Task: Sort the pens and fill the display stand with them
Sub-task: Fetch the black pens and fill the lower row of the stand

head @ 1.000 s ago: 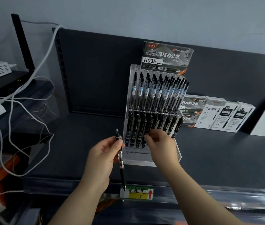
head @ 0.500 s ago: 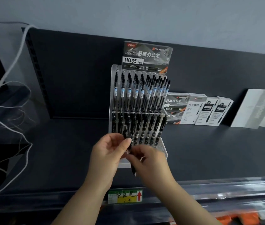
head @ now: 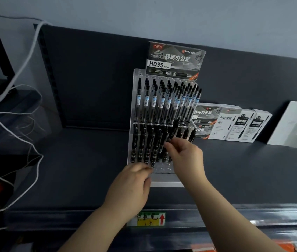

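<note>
We see open shelf (head: 89, 170) left of the display stand (head: 165, 180), pen boxes (head: 234, 124) crowding its right, white cables (head: 24, 70) draped far left, our left hand (head: 131, 186) plus right hand (head: 185, 157), pinching a pen (head: 173, 131), blocking its lower front.

Dark grey shelf (head: 89, 170) had the clear display stand (head: 164, 181) sitting on it, pen boxes (head: 234, 124) lined up just right of it, a white pack (head: 293, 124) further right, and a yellow-green label (head: 149, 219) on the front lip.
</note>
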Demonstrator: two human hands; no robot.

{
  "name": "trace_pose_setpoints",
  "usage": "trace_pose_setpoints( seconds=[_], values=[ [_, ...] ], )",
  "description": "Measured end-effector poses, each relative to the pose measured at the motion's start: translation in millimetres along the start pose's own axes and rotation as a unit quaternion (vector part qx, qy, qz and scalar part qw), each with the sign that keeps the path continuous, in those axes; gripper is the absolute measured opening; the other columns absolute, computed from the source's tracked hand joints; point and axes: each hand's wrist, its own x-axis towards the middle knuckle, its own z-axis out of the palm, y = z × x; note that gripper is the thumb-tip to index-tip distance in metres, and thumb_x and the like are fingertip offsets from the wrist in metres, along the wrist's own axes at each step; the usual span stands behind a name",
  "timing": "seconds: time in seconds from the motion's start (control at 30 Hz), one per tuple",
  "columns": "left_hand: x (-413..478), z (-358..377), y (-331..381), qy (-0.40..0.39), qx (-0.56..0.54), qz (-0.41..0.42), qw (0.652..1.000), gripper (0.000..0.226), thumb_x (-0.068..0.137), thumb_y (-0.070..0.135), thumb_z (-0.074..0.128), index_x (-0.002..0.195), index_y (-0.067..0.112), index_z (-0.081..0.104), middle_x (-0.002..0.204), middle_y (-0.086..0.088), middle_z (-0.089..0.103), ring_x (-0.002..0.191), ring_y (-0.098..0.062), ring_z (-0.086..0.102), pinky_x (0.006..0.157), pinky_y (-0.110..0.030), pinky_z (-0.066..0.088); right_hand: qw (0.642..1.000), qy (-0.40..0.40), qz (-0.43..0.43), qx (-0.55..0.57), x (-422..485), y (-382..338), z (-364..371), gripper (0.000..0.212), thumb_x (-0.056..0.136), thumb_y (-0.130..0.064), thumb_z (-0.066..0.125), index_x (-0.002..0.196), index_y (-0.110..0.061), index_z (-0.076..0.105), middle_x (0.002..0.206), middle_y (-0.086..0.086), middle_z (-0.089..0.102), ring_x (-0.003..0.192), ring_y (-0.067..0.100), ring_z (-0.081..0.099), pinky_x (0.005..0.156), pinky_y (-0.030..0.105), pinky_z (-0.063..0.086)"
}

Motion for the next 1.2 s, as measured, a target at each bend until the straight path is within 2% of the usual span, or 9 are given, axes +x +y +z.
trace_pose_setpoints(
  seconds=[0.17,0.27,0.33,0.4,0.57,0.8,0.93,1.07,1.2],
  values=[
    [1,0,-4,-0.005,0.000,0.005,1.000,0.037,0.099,0.027,0.037,0.134,0.028,0.051,0.134,0.018,0.046,0.124,0.002,0.033,0.094,-0.002,0.014,1.000,0.004,-0.006,-0.029,4,1,3,0.016,0.090,-0.026,0.060,0.096,-0.014,0.069,0.060,-0.016,0.055,0.054,-0.003,0.050,0.048,0.004,0.036],
    [2,1,-5,-0.004,-0.006,0.012,1.000,0.037,0.099,0.027,0.037,0.133,0.027,0.053,0.132,0.017,0.047,0.122,0.002,0.034,0.093,-0.002,0.015,0.995,-0.032,-0.019,-0.089,-1,5,9,0.015,0.092,-0.026,0.058,0.082,-0.016,0.064,0.054,-0.007,0.052,0.048,0.005,0.046,0.046,0.014,0.035],
    [2,1,-6,-0.005,-0.009,0.015,1.000,0.036,0.099,0.028,0.038,0.132,0.026,0.054,0.130,0.016,0.049,0.120,0.002,0.035,0.093,-0.003,0.018,0.990,-0.063,-0.014,-0.129,-5,8,15,0.018,0.092,-0.028,0.056,0.080,-0.017,0.062,0.059,-0.004,0.055,0.054,0.013,0.051,0.053,0.027,0.045],
    [2,1,-7,-0.006,-0.012,0.018,1.000,0.036,0.099,0.028,0.038,0.132,0.025,0.054,0.129,0.015,0.049,0.120,0.001,0.036,0.094,-0.004,0.020,0.988,-0.065,-0.008,-0.142,-6,9,18,0.017,0.092,-0.029,0.055,0.080,-0.019,0.061,0.060,-0.007,0.054,0.057,0.016,0.053,0.056,0.033,0.047],
    [0,2,-7,-0.004,-0.018,0.018,1.000,0.037,0.099,0.028,0.037,0.132,0.024,0.053,0.129,0.014,0.048,0.121,0.000,0.035,0.094,-0.004,0.019,0.981,-0.064,-0.017,-0.181,-6,11,21,0.020,0.093,-0.029,0.052,0.086,-0.015,0.063,0.074,-0.007,0.051,0.069,0.013,0.048,0.059,0.026,0.035],
    [-1,2,-5,-0.010,-0.019,0.011,1.000,0.038,0.099,0.028,0.038,0.134,0.025,0.051,0.131,0.015,0.046,0.124,0.000,0.033,0.095,-0.003,0.016,0.973,-0.086,-0.024,-0.214,-5,11,21,0.021,0.095,-0.026,0.048,0.083,-0.013,0.058,0.082,-0.003,0.049,0.073,0.014,0.045,0.062,0.027,0.033],
    [0,-1,-2,-0.016,-0.018,-0.002,1.000,0.037,0.099,0.029,0.038,0.135,0.028,0.050,0.132,0.018,0.044,0.124,0.003,0.031,0.090,0.001,0.013,0.972,-0.104,-0.022,-0.208,-4,10,19,0.019,0.096,-0.023,0.047,0.087,-0.012,0.059,0.087,-0.001,0.053,0.078,0.018,0.052,0.063,0.026,0.034],
    [3,-4,4,-0.017,-0.006,-0.023,1.000,0.035,0.098,0.031,0.041,0.129,0.025,0.057,0.130,0.015,0.050,0.121,-0.002,0.039,0.092,-0.006,0.022,0.978,-0.112,-0.035,-0.170,-7,12,3,0.025,0.095,-0.020,0.049,0.113,-0.011,0.064,0.109,0.004,0.064,0.102,0.018,0.056,0.071,0.013,0.031],
    [14,4,32,0.001,0.017,-0.036,0.999,0.029,0.091,0.024,0.054,0.117,0.017,0.066,0.115,0.006,0.062,0.104,-0.010,0.055,0.086,-0.017,0.036,0.986,-0.081,-0.040,-0.142,-16,32,-40,0.024,0.094,-0.019,0.052,0.114,-0.015,0.065,0.108,-0.001,0.064,0.090,0.006,0.054,0.069,0.005,0.030]
  ],
)
